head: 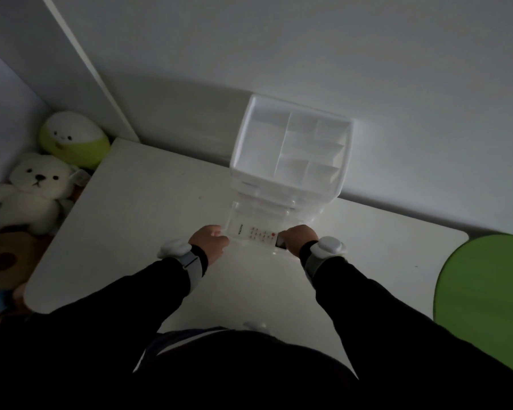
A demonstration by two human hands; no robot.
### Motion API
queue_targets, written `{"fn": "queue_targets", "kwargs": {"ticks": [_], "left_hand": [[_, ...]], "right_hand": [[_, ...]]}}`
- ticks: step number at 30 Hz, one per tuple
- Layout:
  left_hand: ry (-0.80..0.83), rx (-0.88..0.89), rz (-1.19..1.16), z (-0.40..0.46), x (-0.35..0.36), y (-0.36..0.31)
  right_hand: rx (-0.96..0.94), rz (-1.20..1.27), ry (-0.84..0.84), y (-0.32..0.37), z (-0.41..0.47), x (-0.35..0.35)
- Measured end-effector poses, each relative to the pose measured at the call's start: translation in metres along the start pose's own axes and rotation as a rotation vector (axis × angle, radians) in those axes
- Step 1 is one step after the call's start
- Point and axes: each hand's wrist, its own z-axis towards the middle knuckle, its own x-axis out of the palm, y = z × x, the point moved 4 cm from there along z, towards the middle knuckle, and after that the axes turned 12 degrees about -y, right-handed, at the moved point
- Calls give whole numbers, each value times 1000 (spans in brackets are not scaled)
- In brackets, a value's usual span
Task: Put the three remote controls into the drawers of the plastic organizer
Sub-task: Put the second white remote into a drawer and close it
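Note:
A clear plastic organizer [290,161] stands on the white table [131,220] against the wall, its top tray divided into empty compartments. Its bottom drawer [249,216] is pulled out toward me. A white remote control [256,233] with red buttons lies across the drawer. My left hand [209,241] is closed at the drawer's left front corner. My right hand [296,239] grips the remote's dark right end at the drawer's right front corner. No other remotes are visible.
Plush toys sit off the table's left edge: a white bear [33,190], a green and white one [74,137], a brown one [3,258]. A green round chair or cushion [486,291] is at the right. A wall runs behind the organizer.

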Motion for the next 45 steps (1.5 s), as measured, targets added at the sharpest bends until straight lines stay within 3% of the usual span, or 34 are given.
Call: {"fn": "queue_targets", "kwargs": {"ticks": [6, 11, 15, 26, 45], "left_hand": [[43, -54, 32, 12, 5, 9], [30, -150, -19, 20, 14, 15], [55, -164, -42, 24, 18, 15], [32, -144, -151, 41, 25, -21], [77, -56, -80, 66, 41, -58]], "right_hand": [[127, 371, -371, -50, -12, -21], [297, 434, -276, -98, -11, 4], [292, 514, -146, -92, -20, 21], [180, 464, -195, -68, 9, 5], [145, 401, -237, -42, 42, -25]]}}
